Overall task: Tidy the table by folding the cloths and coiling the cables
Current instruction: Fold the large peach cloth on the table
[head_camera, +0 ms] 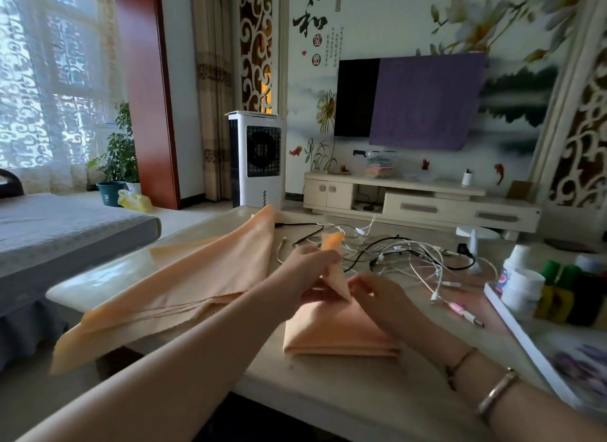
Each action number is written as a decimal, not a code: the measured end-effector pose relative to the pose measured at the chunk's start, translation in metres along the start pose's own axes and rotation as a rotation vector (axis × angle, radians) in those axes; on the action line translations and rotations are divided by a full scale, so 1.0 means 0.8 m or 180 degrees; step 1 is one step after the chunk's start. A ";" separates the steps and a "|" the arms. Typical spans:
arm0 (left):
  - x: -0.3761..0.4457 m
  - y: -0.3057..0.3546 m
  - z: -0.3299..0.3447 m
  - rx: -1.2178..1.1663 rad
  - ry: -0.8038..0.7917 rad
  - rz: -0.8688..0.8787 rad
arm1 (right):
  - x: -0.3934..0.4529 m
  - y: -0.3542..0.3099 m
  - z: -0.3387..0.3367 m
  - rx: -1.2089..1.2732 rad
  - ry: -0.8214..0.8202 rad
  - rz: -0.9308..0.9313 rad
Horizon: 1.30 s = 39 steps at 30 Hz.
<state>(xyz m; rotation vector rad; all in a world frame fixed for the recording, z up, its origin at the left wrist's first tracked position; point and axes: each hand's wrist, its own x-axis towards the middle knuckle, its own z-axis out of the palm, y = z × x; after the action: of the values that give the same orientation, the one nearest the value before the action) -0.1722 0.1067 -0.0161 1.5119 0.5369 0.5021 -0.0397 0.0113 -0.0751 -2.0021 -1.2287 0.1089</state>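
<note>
**Peach cloth half folded, cables in a tangle behind**

Peach-coloured woven cloth is what we have in both hands. Our left hand (307, 270) grips a raised corner of the small peach cloth (338, 333), the fingers curled round a point of fabric that stands up above the knuckles. Our right hand (377, 293) sits just beside it, fingers bent and pinching the same lifted flap near its lower edge. The rest of this cloth lies in a flat folded wedge on the pale glossy table (345, 392), directly below our hands, its folded edge facing us.

To the left lies a second, larger peach cloth (203, 277), spread loosely in a long triangle, one end drooping over the near left edge of the table and its far tip reaching the back edge. A line of dark stitching shows along its near hem.

Behind our hands we see the tangle of black and white cables (404, 254), uncoiled and heaped together in the middle of the table. White plugs trail out toward the right, and a small pink adapter (458, 308) lies apart from the heap, close to our right wrist.

On the right edge of the table rests a white-bordered tray with a purple floral print (525, 339). On it stand white plastic bottles (522, 290) and green-capped bottles (558, 293), set close together.

A gold bangle (497, 394) circles our right forearm.
</note>
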 end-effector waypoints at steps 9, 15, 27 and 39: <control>0.036 -0.074 0.045 0.2484 0.0269 0.1347 | -0.011 0.038 -0.039 0.0374 -0.0242 0.1062; 0.028 -0.089 0.037 0.4242 -0.0485 0.1288 | -0.018 0.037 -0.021 -0.0240 -0.0089 0.0807; 0.022 -0.104 0.034 0.3893 -0.1028 0.1040 | -0.017 0.031 -0.032 0.0140 -0.0447 0.1202; 0.000 -0.039 0.109 0.1805 0.0093 0.2276 | -0.037 -0.004 -0.138 0.3447 0.0679 0.0652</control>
<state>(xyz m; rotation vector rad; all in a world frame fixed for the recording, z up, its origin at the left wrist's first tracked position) -0.1191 0.0383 -0.0486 2.2516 0.1373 0.9767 -0.0092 -0.0738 -0.0048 -1.1237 -0.5872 0.5233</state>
